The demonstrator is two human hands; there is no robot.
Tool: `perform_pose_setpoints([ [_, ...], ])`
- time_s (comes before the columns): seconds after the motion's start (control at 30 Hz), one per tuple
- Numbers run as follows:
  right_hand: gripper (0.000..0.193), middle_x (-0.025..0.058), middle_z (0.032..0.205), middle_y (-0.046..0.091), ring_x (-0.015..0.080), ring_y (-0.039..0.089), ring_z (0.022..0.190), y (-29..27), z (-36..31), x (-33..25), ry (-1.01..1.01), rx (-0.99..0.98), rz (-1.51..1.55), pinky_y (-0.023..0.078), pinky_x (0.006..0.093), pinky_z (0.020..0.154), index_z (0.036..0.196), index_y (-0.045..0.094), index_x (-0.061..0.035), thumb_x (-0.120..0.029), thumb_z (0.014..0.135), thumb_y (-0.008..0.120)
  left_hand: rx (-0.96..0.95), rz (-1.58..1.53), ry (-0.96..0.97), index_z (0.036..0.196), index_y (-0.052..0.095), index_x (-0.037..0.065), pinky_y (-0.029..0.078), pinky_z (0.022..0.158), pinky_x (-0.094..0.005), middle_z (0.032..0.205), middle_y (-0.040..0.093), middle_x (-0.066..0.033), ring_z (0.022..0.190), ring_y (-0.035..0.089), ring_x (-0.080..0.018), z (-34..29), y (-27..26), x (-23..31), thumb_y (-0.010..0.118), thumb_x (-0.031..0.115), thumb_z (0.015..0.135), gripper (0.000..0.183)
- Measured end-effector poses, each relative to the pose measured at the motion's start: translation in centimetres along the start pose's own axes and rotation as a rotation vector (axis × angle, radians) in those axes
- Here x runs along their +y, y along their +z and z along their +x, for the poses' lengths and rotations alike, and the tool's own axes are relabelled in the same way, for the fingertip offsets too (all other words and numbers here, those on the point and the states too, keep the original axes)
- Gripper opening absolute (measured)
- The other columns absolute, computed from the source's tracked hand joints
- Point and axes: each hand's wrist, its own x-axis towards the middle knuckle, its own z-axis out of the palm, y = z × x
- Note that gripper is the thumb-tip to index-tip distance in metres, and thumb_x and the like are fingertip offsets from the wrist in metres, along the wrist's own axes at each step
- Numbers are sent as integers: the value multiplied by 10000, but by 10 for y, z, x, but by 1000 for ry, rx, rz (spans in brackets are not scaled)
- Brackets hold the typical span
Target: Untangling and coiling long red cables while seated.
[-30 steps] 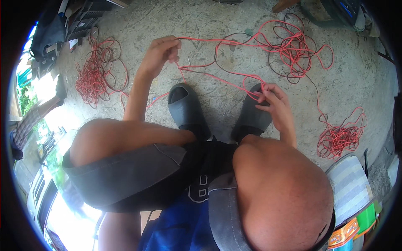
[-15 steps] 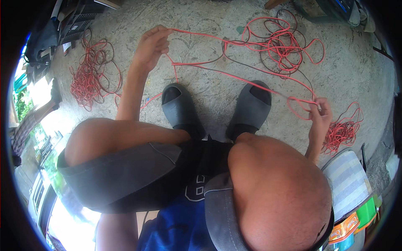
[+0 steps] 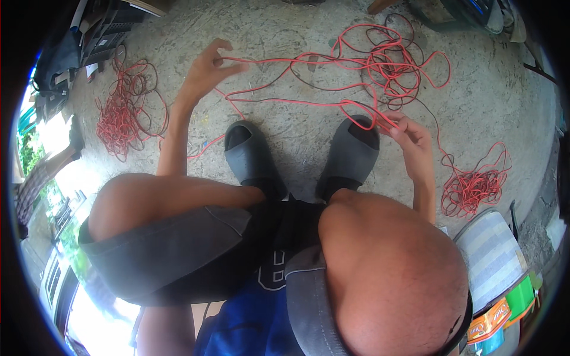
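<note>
Thin red-and-black electrical wire [image 3: 285, 102] stretches in loose lines above the concrete floor, between my two hands. My left hand [image 3: 205, 74] is open at the upper left, thumb and fingers spread, with one strand running up to its fingers. Near my right foot, my right hand [image 3: 414, 142] is closed, pinching a small loop of the wire between thumb and fingers. From these strands the wire leads to a loose tangle [image 3: 395, 62] at the far right. A denser heap of wire [image 3: 122, 121] lies at the left, and a smaller bundle [image 3: 475, 188] at the right.
My feet in grey slides [image 3: 255, 153] stand between my hands, below the wire. A striped cushion-like item [image 3: 493, 255] with an orange packet [image 3: 490, 320] and a green item [image 3: 521, 301] is at the lower right. Dark crates [image 3: 107, 41] stand at the far left.
My right hand has moved left and inward, and the wire between my hands has slackened. My left hand has opened its fingers, having pinched the wire before.
</note>
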Motion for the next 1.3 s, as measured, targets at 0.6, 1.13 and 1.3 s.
perform_pose_setpoints([
  [0.6, 145, 72, 786, 562, 116, 514, 495, -42, -6, 7, 180, 89, -269, 460, 277, 543, 845, 556, -6, -146, 859, 591, -223, -272, -223, 823, 618, 29, 335, 560, -242, 691, 531, 24, 642, 430, -81, 0, 1, -26, 639, 183, 791, 159],
  [1.13, 267, 98, 1011, 605, 304, 611, 826, 105, 128, 3, -231, -93, -1120, 501, 385, 674, 1055, 591, -64, -153, 805, 622, -405, -426, -19, 691, 466, 88, 281, 512, -205, 606, 402, 73, 550, 363, -30, 5, -1, 37, 625, 46, 749, 175],
  [1.3, 244, 117, 940, 573, 298, 609, 772, 142, 101, 27, -1118, -120, -937, 499, 409, 686, 1016, 550, -39, -100, 779, 554, -311, -676, -145, 647, 443, 112, 213, 462, -218, 568, 370, 80, 495, 289, -29, 4, -9, 43, 615, 72, 811, 240],
])
